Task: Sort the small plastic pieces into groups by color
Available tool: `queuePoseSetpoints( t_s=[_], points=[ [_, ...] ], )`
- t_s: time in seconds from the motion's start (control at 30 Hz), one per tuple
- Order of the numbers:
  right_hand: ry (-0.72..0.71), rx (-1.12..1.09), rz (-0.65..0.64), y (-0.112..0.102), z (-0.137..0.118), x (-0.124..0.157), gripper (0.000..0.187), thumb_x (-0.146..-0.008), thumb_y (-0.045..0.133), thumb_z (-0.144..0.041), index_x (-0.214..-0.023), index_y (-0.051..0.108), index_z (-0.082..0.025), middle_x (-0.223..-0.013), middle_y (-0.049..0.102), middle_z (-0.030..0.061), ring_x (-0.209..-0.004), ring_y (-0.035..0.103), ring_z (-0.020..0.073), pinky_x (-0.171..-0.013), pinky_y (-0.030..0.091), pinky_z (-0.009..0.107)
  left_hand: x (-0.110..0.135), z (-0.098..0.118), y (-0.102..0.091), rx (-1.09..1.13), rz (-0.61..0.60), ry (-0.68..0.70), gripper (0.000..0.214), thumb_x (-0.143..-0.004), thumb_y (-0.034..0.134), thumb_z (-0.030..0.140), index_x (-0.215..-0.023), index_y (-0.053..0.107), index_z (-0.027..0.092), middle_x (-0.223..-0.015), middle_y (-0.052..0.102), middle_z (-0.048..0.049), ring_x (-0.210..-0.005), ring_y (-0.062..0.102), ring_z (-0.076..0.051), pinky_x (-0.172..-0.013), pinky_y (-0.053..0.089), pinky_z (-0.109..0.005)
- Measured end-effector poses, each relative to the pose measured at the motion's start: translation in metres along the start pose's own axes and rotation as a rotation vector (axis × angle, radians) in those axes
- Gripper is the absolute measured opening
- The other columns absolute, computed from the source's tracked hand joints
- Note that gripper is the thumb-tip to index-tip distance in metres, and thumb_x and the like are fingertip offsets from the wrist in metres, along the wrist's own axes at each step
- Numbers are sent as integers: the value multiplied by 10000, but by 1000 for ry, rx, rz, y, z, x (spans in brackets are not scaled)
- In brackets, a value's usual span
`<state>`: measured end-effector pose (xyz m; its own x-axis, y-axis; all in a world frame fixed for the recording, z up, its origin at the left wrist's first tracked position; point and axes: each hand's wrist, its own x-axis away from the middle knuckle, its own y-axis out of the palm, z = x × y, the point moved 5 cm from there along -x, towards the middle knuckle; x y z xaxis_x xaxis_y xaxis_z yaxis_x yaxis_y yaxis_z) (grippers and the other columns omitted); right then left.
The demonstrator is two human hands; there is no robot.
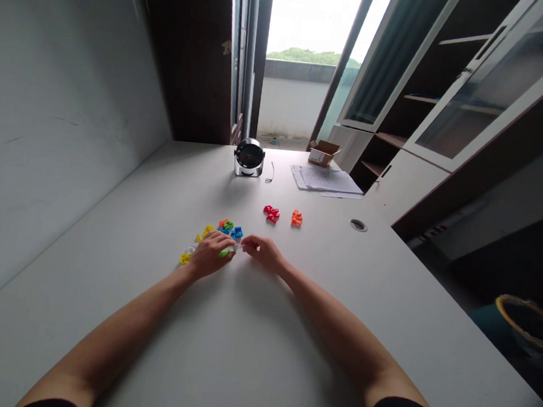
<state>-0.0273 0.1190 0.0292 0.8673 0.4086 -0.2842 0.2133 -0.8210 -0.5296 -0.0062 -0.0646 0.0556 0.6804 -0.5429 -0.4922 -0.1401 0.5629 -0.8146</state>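
My left hand (211,253) is curled over the near side of a small pile of coloured plastic pieces. A green plastic piece (224,254) shows between its thumb and fingers. My right hand (262,252) is close beside it, fingertips pinched together at a small whitish bit between the hands, too small to name. Around my left hand lie yellow pieces (185,258), blue pieces (236,232), and an orange piece (223,223) against another green one. Some of the pile is hidden under the hand. Farther off are a red group (271,213) and an orange group (297,218).
A round black device on a stand (249,157) is at the table's back, with a thin cord (271,172) beside it. Papers (328,179) and an open cardboard box (323,153) lie back right. A cable hole (358,225) is on the right. A wall borders the left.
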Motion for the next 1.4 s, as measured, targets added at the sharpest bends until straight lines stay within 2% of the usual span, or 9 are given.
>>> queuePoseSetpoints(
  t_s=[0.27,0.43,0.63,0.8,0.9,1.03,1.23,1.4],
  points=[
    [-101,-9,24,-2,-10,1,252,-896,634,-316,-1117,690,-208,-860,673,11,-738,588,111,-732,479,224,-1,-4,-2,103,45,-173,141,-906,576,314,-906,683,223,-961,717,-39,-969,636,-200,-957,462,-375],
    [-163,58,65,-7,-20,3,236,-929,611,-342,-1107,687,-206,-914,685,40,-776,600,131,-751,483,248,-2,-6,1,288,22,-236,212,-927,545,365,-895,695,219,-936,730,-28,-910,655,-182,-889,497,-342],
    [-242,191,61,-7,-31,8,221,-962,553,-325,-1098,687,-211,-972,696,75,-859,610,168,-808,473,282,0,-10,3,375,14,-273,222,-928,539,355,-883,696,205,-929,727,-33,-882,664,-178,-810,520,-317],
    [-176,206,113,-8,-23,6,175,-934,563,-283,-1029,681,-196,-914,685,60,-796,597,149,-782,459,265,-1,-3,1,336,20,-228,132,-906,553,271,-969,656,217,-998,713,-35,-948,654,-172,-858,523,-314],
    [-149,158,137,-10,-20,5,169,-928,570,-293,-1005,681,-192,-882,680,46,-760,588,137,-750,443,252,0,0,-1,273,42,-221,166,-890,569,236,-1047,622,227,-1025,698,-35,-978,650,-173,-902,512,-327],
    [-52,-6,119,-9,-12,4,237,-925,589,-390,-971,681,-177,-785,655,14,-684,554,114,-676,416,224,0,1,0,221,50,-199,224,-882,586,235,-1106,591,237,-1069,683,-40,-999,650,-180,-903,507,-329],
    [135,-298,-34,7,6,1,409,-885,595,-550,-860,667,-148,-736,650,20,-659,550,114,-628,401,211,-4,-1,9,182,49,-194,276,-909,572,298,-1177,566,233,-1076,676,-46,-975,653,-185,-878,514,-331],
    [176,-452,16,3,10,2,439,-875,575,-566,-738,607,-150,-668,613,19,-645,549,122,-658,430,231,-12,1,19,189,-3,-165,378,-945,510,301,-1319,515,245,-1186,663,-64,-991,660,-182,-910,525,-346]
  ],
)
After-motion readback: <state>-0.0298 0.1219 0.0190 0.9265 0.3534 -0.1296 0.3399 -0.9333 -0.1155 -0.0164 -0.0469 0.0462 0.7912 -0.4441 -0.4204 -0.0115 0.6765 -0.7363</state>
